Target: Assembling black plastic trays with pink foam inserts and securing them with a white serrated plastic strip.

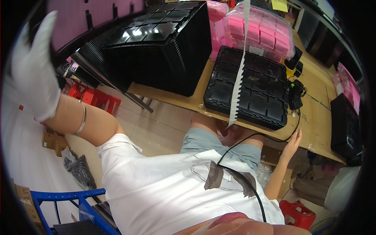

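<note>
My left hand [37,72], in a white glove, is raised at the far left, its fingers stretched out and apart. It is close to a dark-rimmed panel or tray with a pink surface [72,25]; contact cannot be made out. My right hand [294,143], bare, rests at the front edge of the table [309,125] with its fingers extended, beside a black cable [270,137]. Nothing shows in its grasp. In front of me lies a stack of black compartment trays [246,88]. A long white strip with a toothed edge [237,88] crosses in front of it.
A tall stack of black trays [164,58] stands left on the table. Bagged pink pieces [260,29] lie behind. A black adapter [295,96] sits right of the trays, and a black box [344,125] farther right. Red stools [94,98] and a blue frame [66,194] stand nearby.
</note>
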{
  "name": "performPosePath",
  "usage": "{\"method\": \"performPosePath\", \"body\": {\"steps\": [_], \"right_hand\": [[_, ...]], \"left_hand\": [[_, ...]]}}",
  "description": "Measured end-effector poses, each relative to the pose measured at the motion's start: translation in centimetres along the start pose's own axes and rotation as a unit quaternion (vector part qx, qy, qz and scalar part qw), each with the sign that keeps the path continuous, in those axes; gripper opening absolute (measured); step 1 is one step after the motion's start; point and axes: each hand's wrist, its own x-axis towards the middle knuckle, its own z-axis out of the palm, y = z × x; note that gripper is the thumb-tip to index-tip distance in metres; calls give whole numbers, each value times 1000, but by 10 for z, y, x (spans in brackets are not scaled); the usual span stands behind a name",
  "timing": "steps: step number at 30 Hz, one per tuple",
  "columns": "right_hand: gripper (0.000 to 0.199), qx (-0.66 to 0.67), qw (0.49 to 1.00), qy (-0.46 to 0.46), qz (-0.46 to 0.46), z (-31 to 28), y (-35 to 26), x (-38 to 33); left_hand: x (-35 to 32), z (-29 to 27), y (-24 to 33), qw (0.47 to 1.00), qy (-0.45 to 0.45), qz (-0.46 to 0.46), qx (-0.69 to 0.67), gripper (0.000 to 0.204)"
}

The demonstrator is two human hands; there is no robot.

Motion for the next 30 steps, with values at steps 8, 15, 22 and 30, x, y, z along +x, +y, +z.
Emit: {"method": "performPosePath", "body": {"steps": [8, 15, 22, 30], "right_hand": [[44, -53, 997, -32, -40, 6, 4, -7], [42, -45, 996, -60, -41, 17, 0, -10], [43, 20, 998, -61, -1, 26, -12, -10], [40, -30, 989, -78, -118, 53, -45, 8]], "left_hand": [[-41, 146, 44, 971, -201, 121, 41, 13], [-68, 204, 57, 917, -384, 104, 44, 31], [-67, 233, 56, 886, -453, 100, -15, 40], [-61, 257, 57, 890, -444, 99, 22, 35]]}}
